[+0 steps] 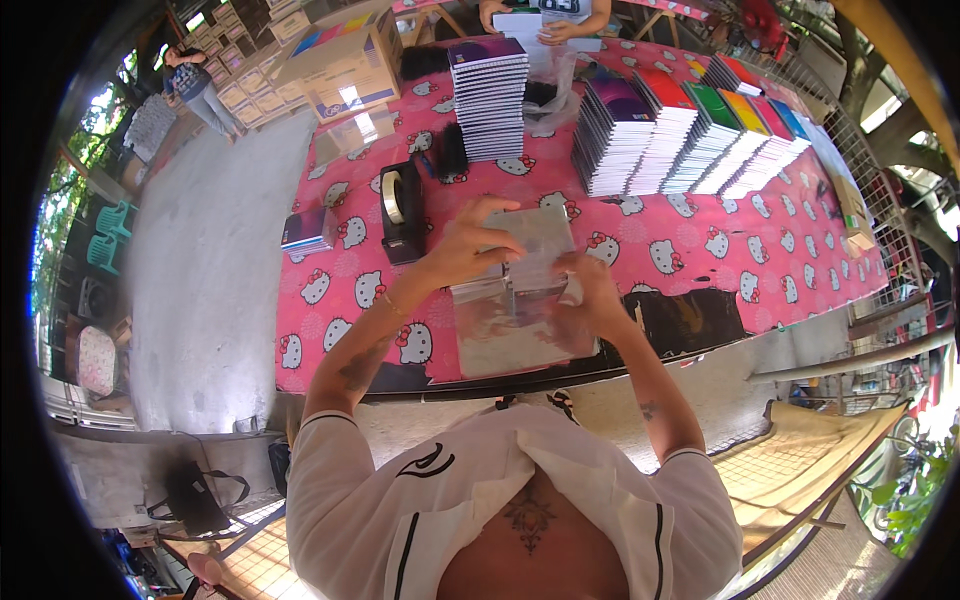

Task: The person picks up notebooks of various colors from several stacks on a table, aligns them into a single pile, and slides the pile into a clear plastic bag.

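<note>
Clear, shiny plastic sleeves lie in front of me at the near edge of the table, with glare across them. A pale, flat item shows at their middle; the plastic and my fingers partly cover it. Over its left side is my left hand, its fingers curved and spread apart. On the right, my right hand has its bent fingers and thumb at the edge of the plastic, gripping it. Left of my left hand stands a black tape dispenser with a roll of tape.
A tall stack of spiral notebooks stands ahead, and several coloured notebook stacks stand far right. A small notebook pile lies at the left edge of the pink tablecloth. Beyond are a cardboard box and another person's hands.
</note>
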A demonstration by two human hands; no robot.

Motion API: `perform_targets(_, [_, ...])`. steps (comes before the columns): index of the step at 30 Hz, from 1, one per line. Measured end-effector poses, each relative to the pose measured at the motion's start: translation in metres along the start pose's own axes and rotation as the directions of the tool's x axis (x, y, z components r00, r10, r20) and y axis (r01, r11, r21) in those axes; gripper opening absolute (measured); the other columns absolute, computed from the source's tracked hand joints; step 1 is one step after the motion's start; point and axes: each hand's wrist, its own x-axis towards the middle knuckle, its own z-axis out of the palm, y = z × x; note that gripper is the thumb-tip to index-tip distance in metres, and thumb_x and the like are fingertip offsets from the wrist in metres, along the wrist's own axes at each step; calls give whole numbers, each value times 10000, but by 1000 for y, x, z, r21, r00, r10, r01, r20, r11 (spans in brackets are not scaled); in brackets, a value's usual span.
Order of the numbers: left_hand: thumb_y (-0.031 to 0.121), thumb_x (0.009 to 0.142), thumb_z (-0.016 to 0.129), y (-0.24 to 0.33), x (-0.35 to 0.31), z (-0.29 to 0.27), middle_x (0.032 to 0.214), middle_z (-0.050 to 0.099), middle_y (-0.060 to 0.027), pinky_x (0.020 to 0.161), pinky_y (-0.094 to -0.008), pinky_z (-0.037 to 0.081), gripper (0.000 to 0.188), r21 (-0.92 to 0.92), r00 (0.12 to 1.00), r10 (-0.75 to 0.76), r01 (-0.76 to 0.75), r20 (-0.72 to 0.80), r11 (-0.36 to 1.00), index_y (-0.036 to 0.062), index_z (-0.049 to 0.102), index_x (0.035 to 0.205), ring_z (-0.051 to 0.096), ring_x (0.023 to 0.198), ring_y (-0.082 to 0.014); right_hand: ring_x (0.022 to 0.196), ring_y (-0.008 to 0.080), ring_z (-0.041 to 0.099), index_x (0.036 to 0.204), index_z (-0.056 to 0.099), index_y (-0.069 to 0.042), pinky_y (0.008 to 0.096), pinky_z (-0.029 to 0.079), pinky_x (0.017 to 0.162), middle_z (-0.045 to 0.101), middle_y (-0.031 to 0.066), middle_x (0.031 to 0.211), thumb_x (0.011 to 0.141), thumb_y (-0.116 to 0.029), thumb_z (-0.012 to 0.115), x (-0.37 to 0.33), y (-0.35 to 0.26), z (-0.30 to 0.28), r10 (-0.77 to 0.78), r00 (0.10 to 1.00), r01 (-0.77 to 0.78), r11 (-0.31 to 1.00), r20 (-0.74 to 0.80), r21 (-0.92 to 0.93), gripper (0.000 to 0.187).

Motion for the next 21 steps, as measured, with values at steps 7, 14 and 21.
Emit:
perform_targets(7, [159, 776, 799, -5, 14, 45, 1527, 361, -140, 1125, -526, 291, 339, 135, 994, 95, -101, 51, 986, 204, 738, 1107, 323, 1386, -380, 1410, 364, 374, 1237, 711, -199, 536, 342, 1112, 293, 156, 1595, 714, -207, 840, 1, 9, 26, -162, 985, 163, 987, 59, -12, 538])
perform_targets(14, [211, 871, 764, 9, 12, 72, 1400, 476, -196, 1028, -466, 402, 795, -128, 882, -420, 401, -213, 907, 127, 305, 1515, 481, 1249, -279, 1304, 352, 520, 1090, 731, -108, 451, 448, 1041, 508, 212, 1432, 799, -200, 786, 14, 35, 30, 211, 972, -101, 781, -108, 616, 310])
perform_targets(21, [277, 880, 758, -30, -46, 68, 1008, 709, -101, 722, -268, 493, 528, -462, 777, -605, 606, 171, 648, 19, 605, 1315, 587, 829, -92, 945, 258, 717, 1139, 657, -21, 350, 539, 837, 727, 114, 913, 798, -272, 799, 100, -19, 0, 38, 963, -49, 998, 267, 35, 447])
